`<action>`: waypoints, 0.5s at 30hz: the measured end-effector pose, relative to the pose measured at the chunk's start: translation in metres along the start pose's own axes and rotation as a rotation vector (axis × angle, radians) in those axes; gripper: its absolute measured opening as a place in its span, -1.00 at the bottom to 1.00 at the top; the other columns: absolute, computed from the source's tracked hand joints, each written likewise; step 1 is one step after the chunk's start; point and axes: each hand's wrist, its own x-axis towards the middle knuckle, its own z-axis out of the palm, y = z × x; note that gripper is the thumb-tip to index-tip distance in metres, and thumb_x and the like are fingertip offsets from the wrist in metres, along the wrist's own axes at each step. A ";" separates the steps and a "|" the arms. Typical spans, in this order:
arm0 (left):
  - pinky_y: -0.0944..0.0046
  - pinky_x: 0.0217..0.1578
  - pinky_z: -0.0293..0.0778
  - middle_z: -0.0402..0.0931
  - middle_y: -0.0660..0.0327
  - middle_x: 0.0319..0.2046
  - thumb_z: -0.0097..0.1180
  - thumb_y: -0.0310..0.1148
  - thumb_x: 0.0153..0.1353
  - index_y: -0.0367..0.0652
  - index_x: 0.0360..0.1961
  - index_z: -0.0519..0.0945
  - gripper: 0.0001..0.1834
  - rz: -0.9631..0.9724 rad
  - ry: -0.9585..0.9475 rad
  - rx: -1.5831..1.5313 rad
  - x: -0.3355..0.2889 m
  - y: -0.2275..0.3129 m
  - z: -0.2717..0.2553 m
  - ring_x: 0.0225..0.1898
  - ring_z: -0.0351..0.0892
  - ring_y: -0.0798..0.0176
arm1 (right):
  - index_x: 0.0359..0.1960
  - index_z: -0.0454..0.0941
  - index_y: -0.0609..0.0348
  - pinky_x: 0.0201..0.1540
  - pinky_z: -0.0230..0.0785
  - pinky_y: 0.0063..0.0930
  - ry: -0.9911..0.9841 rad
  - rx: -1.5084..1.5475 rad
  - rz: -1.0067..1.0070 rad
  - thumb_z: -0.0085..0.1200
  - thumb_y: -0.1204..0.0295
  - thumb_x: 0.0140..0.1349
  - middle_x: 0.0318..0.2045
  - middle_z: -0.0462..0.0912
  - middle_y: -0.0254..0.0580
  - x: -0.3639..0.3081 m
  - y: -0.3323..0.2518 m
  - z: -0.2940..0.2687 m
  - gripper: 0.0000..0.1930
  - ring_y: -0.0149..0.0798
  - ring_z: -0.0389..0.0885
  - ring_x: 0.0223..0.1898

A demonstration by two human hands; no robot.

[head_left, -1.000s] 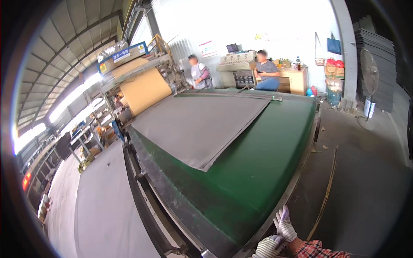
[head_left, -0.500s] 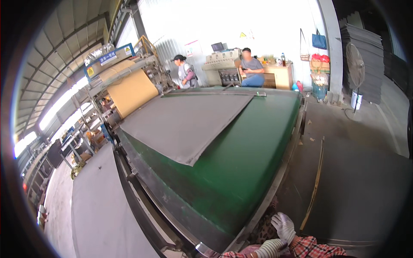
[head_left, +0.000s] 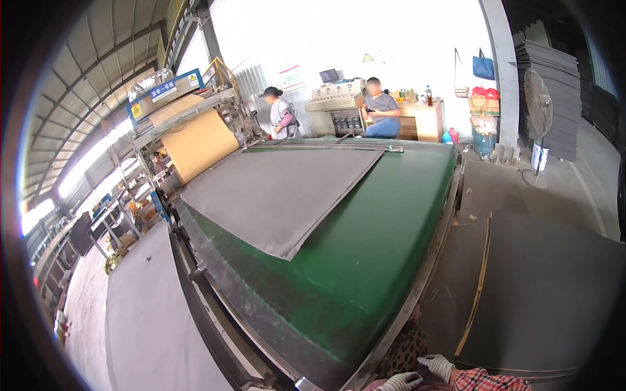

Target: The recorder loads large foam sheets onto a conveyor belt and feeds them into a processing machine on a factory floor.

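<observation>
Both my hands wear pale striped gloves with grey fingertips and stay low at the lower edge, in front of leopard-print cloth (head_left: 405,350). My left hand (head_left: 399,382) is partly cut off by the frame; its visible fingers are extended and hold nothing I can see. Slightly higher, my right hand (head_left: 438,367) comes out of a red checked sleeve (head_left: 479,380), fingers loosely stretched and apparently bare of any object. Beyond them a grey sheet (head_left: 280,195) lies flat on a green conveyor belt (head_left: 365,260), one corner pointing toward me. Neither hand touches it.
The belt's metal side rail (head_left: 417,296) runs beside my hands. Dark sheets (head_left: 548,293) lie to the right, another grey sheet (head_left: 150,313) to the left. A roller machine (head_left: 195,140) stands at the far end. Two people are behind the belt, one standing (head_left: 282,117), one seated (head_left: 381,111).
My hands, earlier together with the right over the left glove, have separated and dropped lower. The grey sheet's corner has shifted slightly nearer along the belt.
</observation>
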 end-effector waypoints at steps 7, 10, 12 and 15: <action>0.29 -0.37 0.40 0.53 0.07 -0.43 0.06 -0.22 0.10 -0.17 -0.29 0.53 -0.74 -0.004 0.016 -0.107 0.003 0.010 -0.004 -0.38 0.51 0.14 | -0.29 0.51 0.38 -0.31 0.34 -0.52 -0.009 -0.178 0.047 0.04 0.14 0.11 -0.45 0.58 -0.19 -0.021 -0.005 -0.008 -0.57 -0.37 0.49 -0.41; 0.32 -0.23 0.38 0.50 0.15 -0.34 0.11 -0.31 0.03 -0.21 -0.21 0.49 -0.70 -0.168 -0.022 -0.347 0.002 0.073 -0.032 -0.29 0.46 0.23 | -0.28 0.49 0.40 -0.27 0.34 -0.50 0.008 -0.239 0.065 0.02 0.11 0.11 -0.41 0.58 -0.15 0.012 0.061 -0.043 -0.54 -0.34 0.50 -0.36; 0.45 -0.31 0.38 0.49 0.24 -0.42 0.13 -0.41 0.03 -0.25 -0.23 0.48 -0.74 -0.106 0.173 -0.474 0.008 0.097 -0.062 -0.37 0.45 0.40 | -0.26 0.50 0.36 -0.26 0.35 -0.55 0.185 -0.624 -0.019 0.02 0.13 0.11 -0.43 0.58 -0.14 0.018 0.087 -0.053 -0.56 -0.33 0.53 -0.34; 0.19 -0.13 0.36 0.44 0.16 -0.21 0.14 -0.34 0.02 -0.17 -0.07 0.39 -0.58 -0.049 0.452 -0.149 0.017 0.113 -0.117 -0.16 0.43 0.22 | -0.44 0.49 0.23 -0.44 0.39 -0.50 0.110 0.065 -0.195 0.03 0.42 0.07 -0.58 0.56 -0.16 -0.047 -0.033 -0.045 -0.87 -0.33 0.52 -0.51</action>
